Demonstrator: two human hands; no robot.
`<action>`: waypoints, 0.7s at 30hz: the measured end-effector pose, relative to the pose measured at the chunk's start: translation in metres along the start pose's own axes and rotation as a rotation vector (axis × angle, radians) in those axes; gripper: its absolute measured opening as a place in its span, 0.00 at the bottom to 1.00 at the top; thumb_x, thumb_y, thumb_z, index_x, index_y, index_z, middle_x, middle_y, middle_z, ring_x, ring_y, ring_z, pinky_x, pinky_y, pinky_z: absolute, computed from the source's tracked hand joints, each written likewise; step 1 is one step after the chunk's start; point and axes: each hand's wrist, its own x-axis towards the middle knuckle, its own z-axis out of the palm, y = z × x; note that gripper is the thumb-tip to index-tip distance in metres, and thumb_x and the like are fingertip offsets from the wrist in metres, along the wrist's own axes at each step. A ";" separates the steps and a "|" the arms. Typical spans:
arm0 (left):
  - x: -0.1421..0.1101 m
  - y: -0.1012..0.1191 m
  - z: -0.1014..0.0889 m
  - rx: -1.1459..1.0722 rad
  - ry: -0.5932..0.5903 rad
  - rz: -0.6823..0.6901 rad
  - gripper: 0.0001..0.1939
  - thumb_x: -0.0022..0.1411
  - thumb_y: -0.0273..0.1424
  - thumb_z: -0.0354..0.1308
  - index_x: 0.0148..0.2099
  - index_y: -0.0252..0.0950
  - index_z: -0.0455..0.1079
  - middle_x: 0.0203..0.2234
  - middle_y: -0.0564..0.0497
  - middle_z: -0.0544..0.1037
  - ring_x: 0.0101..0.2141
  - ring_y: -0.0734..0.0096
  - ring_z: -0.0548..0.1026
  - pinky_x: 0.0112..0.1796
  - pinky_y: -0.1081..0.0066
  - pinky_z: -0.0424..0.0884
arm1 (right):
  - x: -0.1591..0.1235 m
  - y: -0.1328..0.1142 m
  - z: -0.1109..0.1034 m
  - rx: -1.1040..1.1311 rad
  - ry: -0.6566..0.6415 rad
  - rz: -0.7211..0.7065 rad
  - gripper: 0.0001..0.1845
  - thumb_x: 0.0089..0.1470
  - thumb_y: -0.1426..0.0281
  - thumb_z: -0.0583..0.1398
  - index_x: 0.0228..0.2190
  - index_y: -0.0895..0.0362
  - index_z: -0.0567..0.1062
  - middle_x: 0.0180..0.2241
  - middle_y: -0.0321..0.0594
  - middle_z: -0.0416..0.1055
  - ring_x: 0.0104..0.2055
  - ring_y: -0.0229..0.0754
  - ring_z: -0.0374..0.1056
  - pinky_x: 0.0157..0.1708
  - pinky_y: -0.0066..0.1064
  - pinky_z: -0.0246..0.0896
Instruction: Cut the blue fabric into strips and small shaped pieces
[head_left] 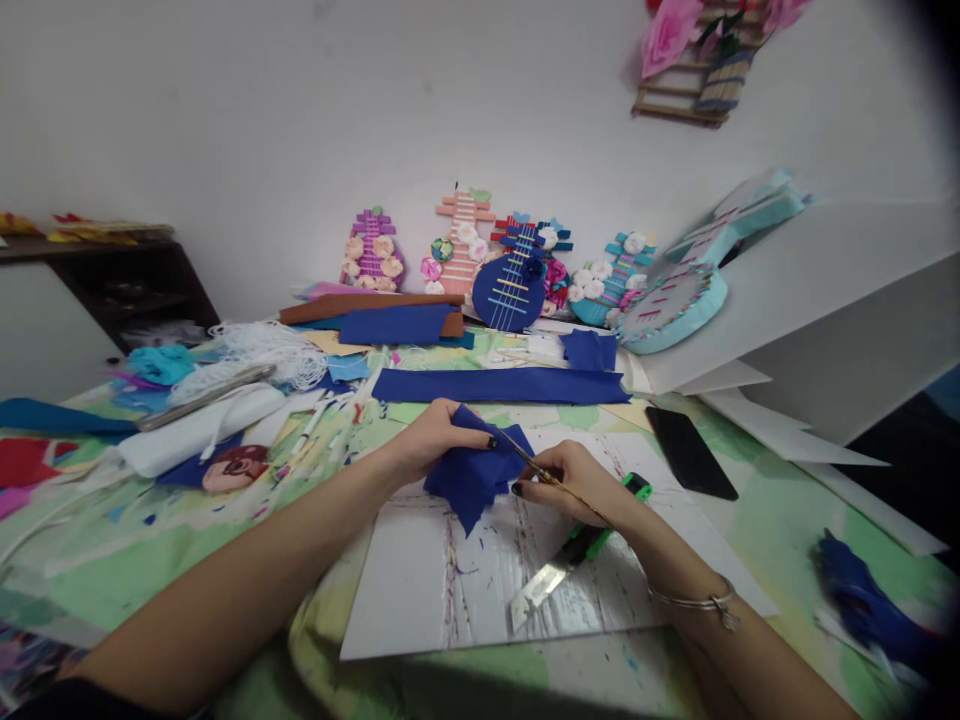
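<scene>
My left hand (435,438) pinches a piece of dark blue felt-like sheet (471,485) with pointed, uneven edges. In my right hand (574,480) is a slim pair of gold-coloured scissors (547,474), seen nearly edge-on. Their tips reach over the blue piece, close to my left thumb; whether the blades are parted is hard to see. Both hands are above a white board (405,590) marked with cut lines and scattered with small blue scraps. Below my right hand lies a green and black utility knife (581,545), its wide blade out.
Beyond my hands lies a long blue strip (499,385). A black phone (690,452) rests at the right, with a blue glue gun (874,600) farther out. White cords (262,350) and scraps clutter the left. Decorated lute-shaped crafts (510,290) lean against the wall.
</scene>
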 end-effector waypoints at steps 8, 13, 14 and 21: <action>0.001 -0.001 -0.001 0.002 0.001 -0.005 0.09 0.37 0.26 0.67 0.25 0.28 0.72 0.18 0.48 0.75 0.20 0.73 0.71 0.24 0.74 0.66 | 0.001 0.002 0.002 -0.050 0.025 0.011 0.16 0.45 0.63 0.57 0.16 0.61 0.68 0.15 0.30 0.46 0.19 0.30 0.43 0.16 0.23 0.37; 0.003 -0.003 -0.002 -0.020 0.015 -0.021 0.09 0.37 0.26 0.67 0.24 0.29 0.71 0.17 0.50 0.74 0.20 0.74 0.71 0.24 0.75 0.66 | 0.002 0.000 0.003 -0.070 0.050 0.029 0.18 0.45 0.61 0.57 0.13 0.61 0.64 0.14 0.31 0.45 0.19 0.30 0.43 0.16 0.24 0.36; 0.003 -0.004 -0.002 -0.025 0.010 -0.022 0.09 0.37 0.26 0.67 0.24 0.29 0.71 0.17 0.50 0.74 0.20 0.74 0.71 0.24 0.75 0.66 | 0.002 -0.001 0.003 -0.066 0.051 0.031 0.19 0.45 0.61 0.57 0.13 0.61 0.65 0.14 0.31 0.45 0.19 0.30 0.43 0.16 0.24 0.36; 0.005 -0.006 -0.004 -0.038 -0.008 -0.031 0.10 0.37 0.26 0.67 0.25 0.28 0.72 0.18 0.50 0.75 0.20 0.74 0.71 0.24 0.75 0.66 | 0.002 -0.003 0.002 -0.082 0.057 0.046 0.20 0.44 0.60 0.57 0.12 0.60 0.63 0.14 0.31 0.45 0.19 0.30 0.42 0.16 0.24 0.35</action>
